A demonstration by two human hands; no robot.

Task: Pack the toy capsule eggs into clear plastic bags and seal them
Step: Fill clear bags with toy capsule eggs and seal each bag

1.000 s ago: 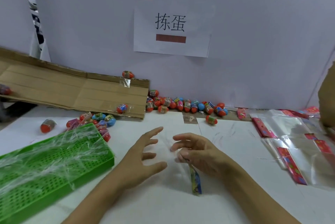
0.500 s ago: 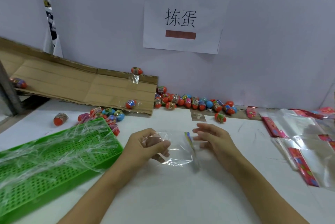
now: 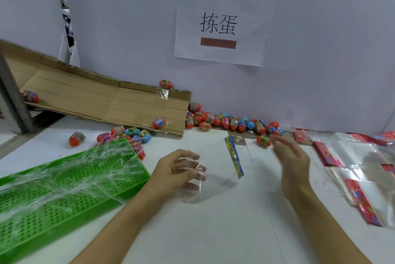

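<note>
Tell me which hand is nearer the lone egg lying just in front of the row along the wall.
Right. The right hand has its fingertips just beside the lone egg; the left hand holds the clear bag farther off.

Paper sign (image 3: 221, 26) on wall: "拣蛋" (egg labels unreadable).

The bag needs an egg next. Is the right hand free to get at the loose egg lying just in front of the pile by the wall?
Probably yes. The right hand is open, holds nothing, and hovers just short of that egg, with only bare table between them. The left hand holds the clear bag.
</note>
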